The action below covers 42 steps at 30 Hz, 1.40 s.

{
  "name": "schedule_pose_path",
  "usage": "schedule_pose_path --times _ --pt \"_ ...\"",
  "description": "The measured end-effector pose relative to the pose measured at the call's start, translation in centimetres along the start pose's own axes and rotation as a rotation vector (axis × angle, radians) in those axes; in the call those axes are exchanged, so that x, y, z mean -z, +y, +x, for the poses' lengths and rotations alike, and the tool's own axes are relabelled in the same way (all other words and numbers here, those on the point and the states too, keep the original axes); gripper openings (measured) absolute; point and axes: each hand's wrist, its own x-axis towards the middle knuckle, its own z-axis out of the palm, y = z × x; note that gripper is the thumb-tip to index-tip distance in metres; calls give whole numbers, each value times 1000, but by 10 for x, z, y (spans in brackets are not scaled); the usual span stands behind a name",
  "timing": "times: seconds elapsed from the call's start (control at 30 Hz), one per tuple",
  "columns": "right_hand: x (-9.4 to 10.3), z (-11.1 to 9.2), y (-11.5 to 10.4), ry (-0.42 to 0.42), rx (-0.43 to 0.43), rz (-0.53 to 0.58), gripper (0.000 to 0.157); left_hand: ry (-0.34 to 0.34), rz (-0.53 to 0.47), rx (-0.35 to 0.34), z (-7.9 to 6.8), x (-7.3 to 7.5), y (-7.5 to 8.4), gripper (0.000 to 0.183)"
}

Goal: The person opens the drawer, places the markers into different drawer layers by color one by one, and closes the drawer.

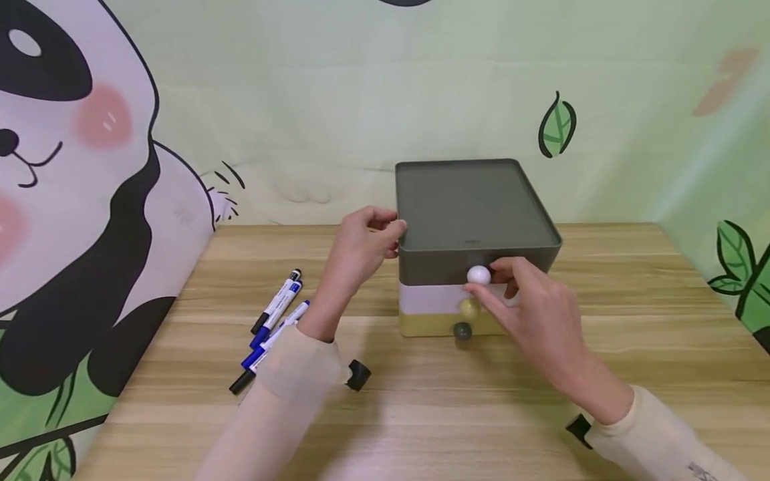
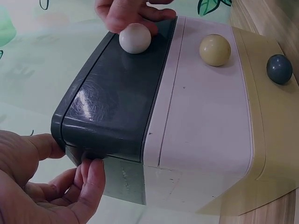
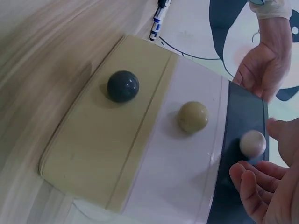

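Note:
A small stacked drawer box (image 1: 460, 300) has a dark grey top drawer, a white middle one and a yellow bottom one. Its round knobs are white (image 1: 478, 274), yellow (image 2: 215, 50) and dark grey (image 3: 123, 86). All three drawers look closed. At the top left edge, my left hand (image 1: 363, 244) grips the grey part, thumb at the rim and fingers against the side. My right hand (image 1: 544, 314) is at the front, thumb and fingers spread around the white knob. In the right wrist view a gap shows between the thumb and that knob.
Several markers (image 1: 277, 321) with blue and black caps lie in a loose pile left of the box on the wooden table (image 1: 421, 414). Behind the table hangs a light green backdrop (image 1: 337, 100) printed with a panda and leaves.

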Motion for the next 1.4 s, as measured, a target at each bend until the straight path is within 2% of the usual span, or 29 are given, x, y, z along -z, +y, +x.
schedule_pose_path --times 0.13,0.3,0.5,0.57,0.67,0.77,0.9,1.0,1.23,1.4 --pt "11 0 1 45 -30 -26 34 -1 -6 0 0 0 -1 30" --pt "24 5 9 143 -95 1 21 -5 -33 22 -1 1 -2 31" --pt "34 16 27 215 -195 26 17 -28 -74 43 0 2 -5 34" --pt "36 20 32 210 -231 27 17 -34 -79 46 -1 4 -7 34" --pt "38 24 39 195 -303 45 20 -45 -81 51 -2 6 -11 34" --pt "41 30 44 141 -420 75 26 -61 -74 52 -4 9 -13 35" --pt "45 37 55 24 -588 144 36 -77 -65 46 -5 10 -12 36" --pt "47 40 63 -55 -657 199 41 -83 -59 45 -5 10 -11 35" --pt "46 46 65 -143 -691 253 47 -74 -51 40 -14 13 -12 30" --pt "45 46 65 -178 -685 266 47 -70 -54 53 -23 13 -20 30"
